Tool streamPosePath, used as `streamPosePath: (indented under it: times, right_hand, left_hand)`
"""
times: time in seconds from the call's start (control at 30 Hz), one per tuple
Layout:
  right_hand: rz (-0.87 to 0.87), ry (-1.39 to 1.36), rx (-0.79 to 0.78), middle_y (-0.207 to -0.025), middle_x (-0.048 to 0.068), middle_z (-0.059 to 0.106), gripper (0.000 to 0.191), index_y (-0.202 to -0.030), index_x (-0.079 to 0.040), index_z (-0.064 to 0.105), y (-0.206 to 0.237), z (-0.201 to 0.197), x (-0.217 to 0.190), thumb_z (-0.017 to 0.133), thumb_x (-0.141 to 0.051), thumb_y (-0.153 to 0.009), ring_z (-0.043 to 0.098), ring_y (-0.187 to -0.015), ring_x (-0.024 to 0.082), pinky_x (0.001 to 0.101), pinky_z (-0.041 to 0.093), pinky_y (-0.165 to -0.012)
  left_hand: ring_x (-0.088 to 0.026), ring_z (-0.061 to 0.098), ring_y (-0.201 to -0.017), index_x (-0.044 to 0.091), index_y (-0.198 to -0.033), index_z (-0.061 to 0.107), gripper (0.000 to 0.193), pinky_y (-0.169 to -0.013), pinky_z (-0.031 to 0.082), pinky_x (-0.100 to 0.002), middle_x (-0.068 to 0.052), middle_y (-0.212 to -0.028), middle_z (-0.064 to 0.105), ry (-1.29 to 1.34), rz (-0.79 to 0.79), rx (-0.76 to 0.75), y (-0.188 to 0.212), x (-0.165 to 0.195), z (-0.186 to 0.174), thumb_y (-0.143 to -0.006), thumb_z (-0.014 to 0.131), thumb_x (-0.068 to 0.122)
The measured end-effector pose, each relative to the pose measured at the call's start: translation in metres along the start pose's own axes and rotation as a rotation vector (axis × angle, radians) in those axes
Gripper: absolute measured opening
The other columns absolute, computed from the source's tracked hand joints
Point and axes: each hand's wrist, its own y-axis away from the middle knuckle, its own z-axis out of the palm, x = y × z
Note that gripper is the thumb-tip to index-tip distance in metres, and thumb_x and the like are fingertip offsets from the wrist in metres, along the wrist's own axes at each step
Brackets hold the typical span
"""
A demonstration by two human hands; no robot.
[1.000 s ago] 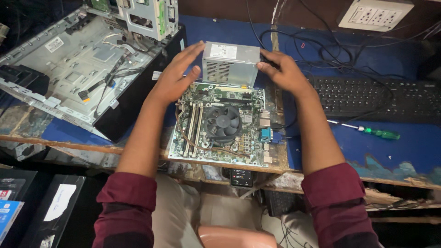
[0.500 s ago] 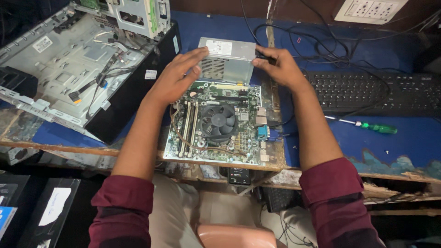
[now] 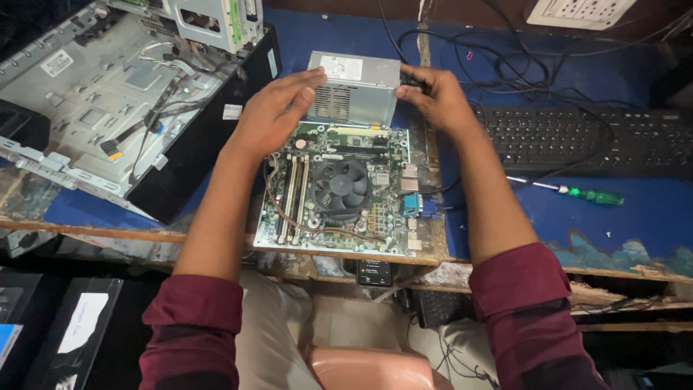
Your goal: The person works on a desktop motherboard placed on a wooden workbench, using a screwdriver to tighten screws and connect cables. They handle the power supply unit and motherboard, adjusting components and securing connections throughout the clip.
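A grey metal power supply box [image 3: 354, 90] stands on the blue table just behind a green motherboard [image 3: 339, 191] with a black round cooling fan [image 3: 341, 186]. My left hand [image 3: 273, 112] rests flat against the box's left side, fingers together. My right hand [image 3: 437, 97] grips the box's right end where black cables come out. Both hands hold the box between them, above the far edge of the motherboard.
An open grey computer case [image 3: 108, 94] with loose wires lies at the left. A black keyboard [image 3: 585, 141] sits at the right, with a green-handled screwdriver [image 3: 570, 191] in front of it. Black cables [image 3: 505, 65] trail behind. The worn table edge [image 3: 505, 267] is close to me.
The view has shifted slightly; both hands stay on the power supply box, pressing it from either side, with little movement of the box.
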Motion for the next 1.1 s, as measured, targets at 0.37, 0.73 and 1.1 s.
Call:
streamPosePath:
  times: [0.37,0.73,1.1]
  right_hand:
    - [-0.020,-0.008,-0.012,-0.116,0.003,0.073,0.051,-0.142,0.003,0.059,-0.002,-0.003,0.009,0.075,-0.016,-0.098,0.064,-0.100,0.005,0.0228,0.053,-0.091]
    - [0.150,0.514,0.123,-0.110,0.012,0.078,0.081,-0.126,-0.010,0.075,0.017,-0.021,0.000,0.095,-0.051,-0.059,0.075,-0.094,0.025,0.0330,0.055,-0.087]
    - [-0.423,0.748,0.241,-0.123,0.014,0.061,0.061,-0.141,-0.006,0.066,0.017,0.001,-0.047,0.079,-0.048,-0.098,0.057,-0.117,0.034,0.0468,0.041,-0.098]
  left_hand:
    - [-0.029,0.057,-0.137,0.010,-0.135,0.068,0.042,-0.115,0.042,-0.040,-0.008,-0.143,0.065,-0.010,-0.015,0.024,0.002,0.005,0.000,-0.111,0.046,0.038]
    - [-0.030,0.055,-0.139,0.009,-0.138,0.065,0.044,-0.116,0.041,-0.040,-0.010,-0.146,0.062,0.005,-0.017,-0.001,0.002,-0.001,0.001,-0.111,0.046,0.038]
    - [-0.032,0.054,-0.140,0.008,-0.141,0.062,0.044,-0.116,0.041,-0.042,-0.010,-0.151,0.059,-0.047,0.085,0.001,0.008,-0.007,0.000,-0.111,0.051,0.038]
